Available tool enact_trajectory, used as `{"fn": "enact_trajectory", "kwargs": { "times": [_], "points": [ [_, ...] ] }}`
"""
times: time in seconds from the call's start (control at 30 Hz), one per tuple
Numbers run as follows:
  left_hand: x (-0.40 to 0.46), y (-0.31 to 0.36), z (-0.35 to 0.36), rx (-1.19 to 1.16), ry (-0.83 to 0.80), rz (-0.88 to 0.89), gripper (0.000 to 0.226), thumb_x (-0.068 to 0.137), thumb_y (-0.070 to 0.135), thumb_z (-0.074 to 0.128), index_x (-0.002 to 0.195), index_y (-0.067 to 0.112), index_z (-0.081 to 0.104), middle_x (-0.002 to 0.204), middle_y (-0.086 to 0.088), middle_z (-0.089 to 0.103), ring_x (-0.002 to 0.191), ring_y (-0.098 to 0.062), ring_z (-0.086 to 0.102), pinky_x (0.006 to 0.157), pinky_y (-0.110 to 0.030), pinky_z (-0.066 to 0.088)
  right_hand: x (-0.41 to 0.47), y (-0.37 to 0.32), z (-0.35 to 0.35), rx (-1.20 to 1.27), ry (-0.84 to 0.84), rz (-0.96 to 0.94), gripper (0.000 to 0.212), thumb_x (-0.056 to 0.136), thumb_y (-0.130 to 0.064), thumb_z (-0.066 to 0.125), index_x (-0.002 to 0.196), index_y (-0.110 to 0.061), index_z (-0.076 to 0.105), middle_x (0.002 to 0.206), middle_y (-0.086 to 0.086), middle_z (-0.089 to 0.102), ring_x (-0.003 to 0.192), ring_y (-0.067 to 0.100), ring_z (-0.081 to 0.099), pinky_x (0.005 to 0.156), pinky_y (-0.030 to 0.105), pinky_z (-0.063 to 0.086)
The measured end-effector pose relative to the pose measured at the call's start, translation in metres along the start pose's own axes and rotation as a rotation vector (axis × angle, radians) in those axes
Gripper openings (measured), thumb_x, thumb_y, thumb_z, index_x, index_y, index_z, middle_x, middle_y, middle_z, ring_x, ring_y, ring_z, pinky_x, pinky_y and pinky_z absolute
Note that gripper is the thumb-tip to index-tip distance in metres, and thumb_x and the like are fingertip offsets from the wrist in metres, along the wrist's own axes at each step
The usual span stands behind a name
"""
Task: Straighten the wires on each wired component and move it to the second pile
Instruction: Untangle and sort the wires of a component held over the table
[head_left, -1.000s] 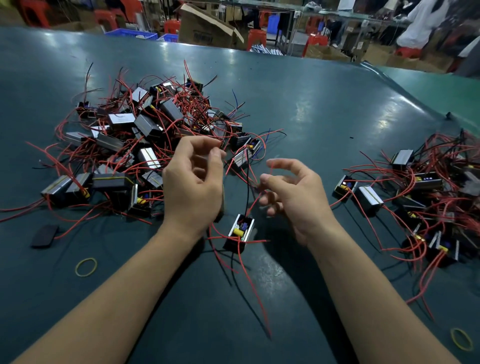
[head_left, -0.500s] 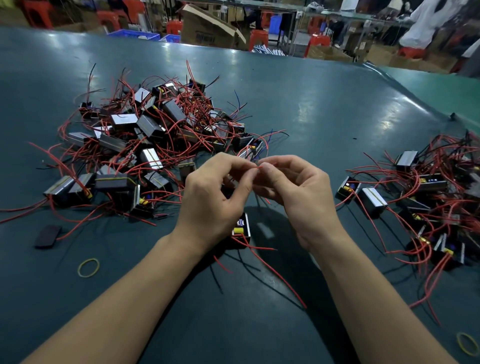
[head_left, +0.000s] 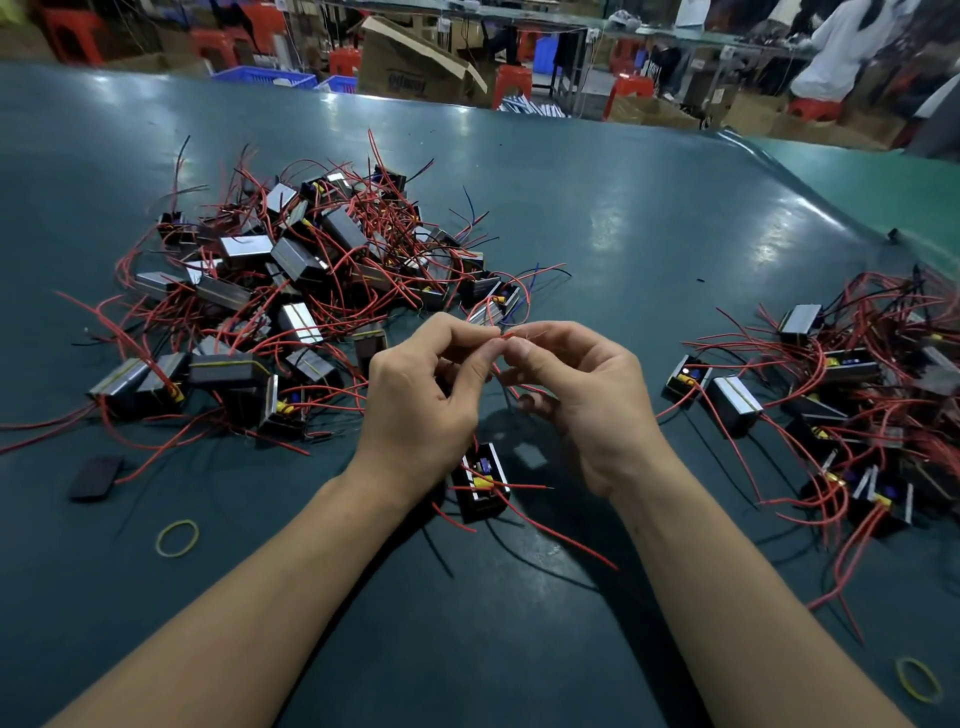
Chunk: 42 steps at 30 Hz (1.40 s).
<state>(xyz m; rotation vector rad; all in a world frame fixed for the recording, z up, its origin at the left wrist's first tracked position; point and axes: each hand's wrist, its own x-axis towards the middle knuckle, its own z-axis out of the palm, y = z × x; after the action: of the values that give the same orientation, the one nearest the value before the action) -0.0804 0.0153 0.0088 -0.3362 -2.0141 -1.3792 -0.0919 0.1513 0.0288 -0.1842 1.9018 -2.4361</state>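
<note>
A small black wired component (head_left: 480, 483) with yellow and blue parts hangs just below my hands, above the green table (head_left: 623, 218). My left hand (head_left: 421, 400) and my right hand (head_left: 587, 400) meet above it, both pinching the tip of one of its red wires (head_left: 506, 336) between thumb and fingers. Other red wires (head_left: 561, 535) trail from it toward me. A big tangled pile of components (head_left: 291, 291) lies at the left. The second pile (head_left: 857, 405) lies at the right.
Two yellow rubber bands lie on the table, one at the near left (head_left: 177, 538) and one at the near right (head_left: 918, 679). A flat black pad (head_left: 96, 478) sits left of my forearm. Cardboard boxes (head_left: 415, 67) and red stools stand beyond the far edge.
One second ago my hands were apart with the component lower on the table. They have come together and pinched a red wire, and the component has lifted slightly toward them.
</note>
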Motion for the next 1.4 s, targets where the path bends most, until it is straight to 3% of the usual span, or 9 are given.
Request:
{"fn": "enact_trajectory", "kwargs": {
  "times": [0.1,0.2,0.3,0.43,0.57,0.77,1.0,1.23,1.4],
  "points": [
    [0.0009,-0.0004,-0.0030,0.035,-0.013,0.022,0.006,0.089,0.008,0.069,0.092,0.004,0.071,0.080,0.008,0.068,0.071,-0.006,0.065,0.064,-0.022,0.052,-0.0011,-0.0008,-0.0006,-0.042,-0.041,-0.036,0.003,0.086,-0.009,0.070,0.087,-0.011,0.072,0.079,0.005,0.071,0.071,0.015,0.067,0.054,0.021,0.051],
    [0.0008,0.0002,-0.0037,0.069,-0.045,0.043,0.004,0.089,0.008,0.068,0.090,0.004,0.071,0.073,0.005,0.065,0.062,-0.007,0.059,0.056,-0.019,0.045,-0.0019,0.0002,0.0019,-0.104,0.003,-0.111,0.002,0.088,-0.009,0.069,0.086,-0.009,0.070,0.073,0.003,0.071,0.062,0.014,0.066,0.050,0.021,0.051],
    [0.0010,0.0013,-0.0029,0.071,-0.055,0.048,0.003,0.089,0.006,0.067,0.090,0.004,0.070,0.072,0.014,0.061,0.061,0.003,0.057,0.058,-0.010,0.039,-0.0020,-0.0008,0.0020,-0.124,0.040,-0.119,0.012,0.093,-0.011,0.063,0.086,-0.004,0.070,0.070,0.005,0.070,0.058,0.016,0.066,0.046,0.024,0.051],
    [0.0015,-0.0007,-0.0035,0.094,-0.065,0.043,0.007,0.090,0.008,0.068,0.094,0.007,0.072,0.076,0.008,0.064,0.064,-0.001,0.056,0.059,-0.015,0.042,-0.0018,-0.0038,-0.0004,-0.143,0.031,-0.077,0.019,0.097,-0.011,0.056,0.086,-0.002,0.068,0.067,0.005,0.069,0.058,0.016,0.067,0.044,0.024,0.050],
    [0.0002,-0.0006,-0.0045,0.062,-0.112,0.046,0.012,0.089,0.008,0.069,0.100,0.009,0.074,0.084,0.004,0.072,0.071,-0.007,0.067,0.065,-0.028,0.055,-0.0021,-0.0048,-0.0009,-0.073,0.043,-0.047,0.019,0.097,-0.011,0.056,0.088,-0.001,0.068,0.066,0.004,0.069,0.058,0.014,0.066,0.044,0.022,0.050],
    [0.0021,-0.0011,-0.0037,0.097,-0.044,0.030,0.009,0.089,0.008,0.069,0.097,0.006,0.074,0.084,0.003,0.071,0.072,-0.004,0.064,0.068,-0.018,0.049,-0.0023,-0.0036,-0.0008,-0.035,0.033,0.026,0.009,0.091,-0.008,0.064,0.083,-0.007,0.069,0.069,0.004,0.071,0.059,0.016,0.069,0.049,0.021,0.051],
    [0.0021,0.0005,-0.0029,0.081,-0.041,-0.006,0.006,0.090,0.009,0.069,0.094,0.008,0.073,0.084,0.001,0.069,0.070,-0.010,0.063,0.065,-0.024,0.050,-0.0031,-0.0034,-0.0010,-0.067,0.017,-0.013,0.005,0.090,-0.005,0.066,0.094,-0.007,0.068,0.073,0.002,0.072,0.059,0.018,0.069,0.045,0.023,0.051],
    [0.0018,0.0010,-0.0038,0.019,-0.045,-0.054,0.007,0.091,0.010,0.067,0.096,0.008,0.072,0.082,0.002,0.071,0.076,-0.011,0.069,0.069,-0.025,0.055,-0.0045,-0.0030,0.0022,-0.083,0.030,-0.041,0.006,0.091,-0.005,0.065,0.089,-0.011,0.064,0.081,0.007,0.071,0.060,0.020,0.069,0.042,0.025,0.049],
    [0.0019,0.0015,-0.0048,-0.008,-0.049,-0.037,0.006,0.091,0.008,0.067,0.094,0.005,0.071,0.083,0.006,0.071,0.075,-0.004,0.070,0.066,-0.013,0.051,-0.0050,-0.0020,0.0072,-0.039,0.021,-0.070,0.008,0.090,-0.003,0.065,0.087,-0.010,0.064,0.081,0.011,0.071,0.060,0.020,0.068,0.042,0.024,0.049]
  ]
}}
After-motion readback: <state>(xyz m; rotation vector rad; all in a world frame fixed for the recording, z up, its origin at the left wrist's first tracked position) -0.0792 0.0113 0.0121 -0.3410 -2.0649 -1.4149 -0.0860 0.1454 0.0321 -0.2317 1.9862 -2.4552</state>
